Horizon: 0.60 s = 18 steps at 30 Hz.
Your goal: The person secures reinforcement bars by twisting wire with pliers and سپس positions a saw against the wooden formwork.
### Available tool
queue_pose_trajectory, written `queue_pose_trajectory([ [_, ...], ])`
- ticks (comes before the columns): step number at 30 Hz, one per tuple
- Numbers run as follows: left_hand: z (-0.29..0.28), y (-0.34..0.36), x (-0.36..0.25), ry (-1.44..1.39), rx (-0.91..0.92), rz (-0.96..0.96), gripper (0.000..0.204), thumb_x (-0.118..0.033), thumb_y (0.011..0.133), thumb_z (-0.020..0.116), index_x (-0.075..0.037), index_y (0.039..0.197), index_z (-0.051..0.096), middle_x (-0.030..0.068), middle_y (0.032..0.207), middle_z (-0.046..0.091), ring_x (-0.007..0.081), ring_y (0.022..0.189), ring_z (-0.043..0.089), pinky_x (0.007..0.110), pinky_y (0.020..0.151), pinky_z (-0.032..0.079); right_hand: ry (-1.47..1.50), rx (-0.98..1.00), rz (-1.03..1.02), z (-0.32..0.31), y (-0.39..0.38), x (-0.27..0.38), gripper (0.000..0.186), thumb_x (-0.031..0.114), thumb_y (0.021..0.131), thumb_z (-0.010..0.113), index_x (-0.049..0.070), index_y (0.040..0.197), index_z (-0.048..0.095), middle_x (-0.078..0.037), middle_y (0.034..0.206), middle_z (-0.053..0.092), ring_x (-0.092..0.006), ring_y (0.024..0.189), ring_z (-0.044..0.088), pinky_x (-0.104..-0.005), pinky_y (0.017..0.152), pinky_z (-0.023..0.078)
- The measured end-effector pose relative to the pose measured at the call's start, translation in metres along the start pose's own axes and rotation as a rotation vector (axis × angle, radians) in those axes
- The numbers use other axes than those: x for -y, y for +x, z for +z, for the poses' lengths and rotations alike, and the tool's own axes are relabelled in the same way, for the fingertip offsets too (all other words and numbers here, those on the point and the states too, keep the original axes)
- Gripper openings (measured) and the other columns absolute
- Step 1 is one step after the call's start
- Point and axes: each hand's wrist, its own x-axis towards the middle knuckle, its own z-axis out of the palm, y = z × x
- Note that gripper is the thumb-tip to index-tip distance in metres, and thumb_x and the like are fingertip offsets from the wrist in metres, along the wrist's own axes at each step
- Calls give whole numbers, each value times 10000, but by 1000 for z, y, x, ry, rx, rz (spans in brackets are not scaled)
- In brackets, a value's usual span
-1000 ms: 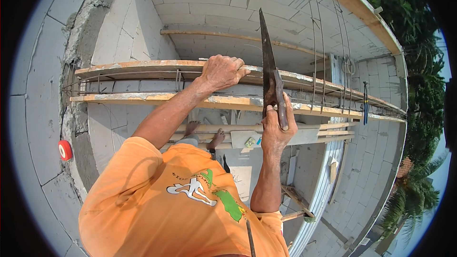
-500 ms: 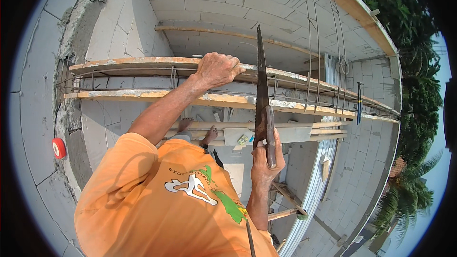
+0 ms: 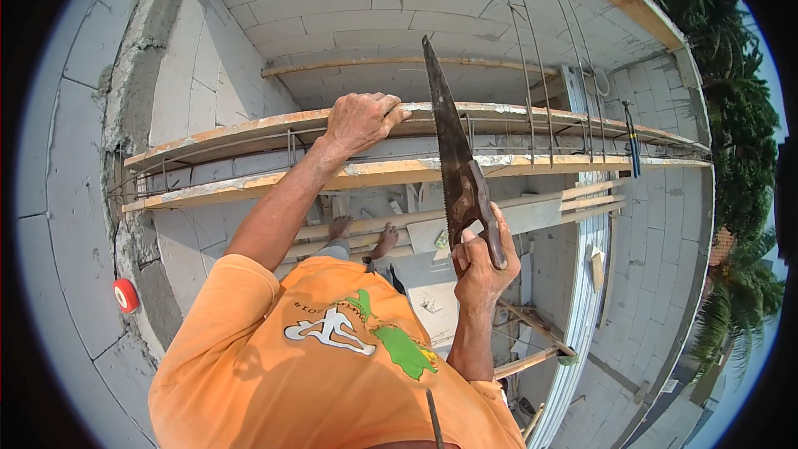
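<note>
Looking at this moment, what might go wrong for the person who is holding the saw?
The saw, held upright in the right hand, has its toothed edge turned toward the left hand, which grips the far board; if it slips sideways, it might cut that hand. Also, the feet are bare and at the narrow wooden poles below, so a misstep could perhaps upset the balance.

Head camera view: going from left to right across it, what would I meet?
Round red-and-white object → left hand → handsaw, held in the right hand → blue-handled tool → palm fronds.
</note>
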Motion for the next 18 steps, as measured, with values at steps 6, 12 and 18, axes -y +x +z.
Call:
queue_pose_trajectory([
  [6,-2,0,0,7,9,2,412,-463,948,586,-86,1016,737,80,860,741,246,738,713,387,631,570,16,-193,-463,-17,3,45,530,-12,844,595,-101,1354,480,-81,709,586,-68,486,442,-224,447,400],
  [12,-6,2,-2,-33,50,-42,483,-533,928,578,-94,1059,733,91,940,744,267,790,715,403,696,573,-165,2,-361,-5,16,1,504,-41,844,627,-69,1337,530,-101,884,650,-89,606,552,-228,505,448],
  [18,-6,5,-6,6,65,-58,492,-540,927,576,-85,1029,734,101,851,739,276,743,712,397,649,566,-198,80,-331,28,50,-26,484,-39,868,613,-24,1347,544,-70,895,654,-71,643,551,-223,529,452],
])
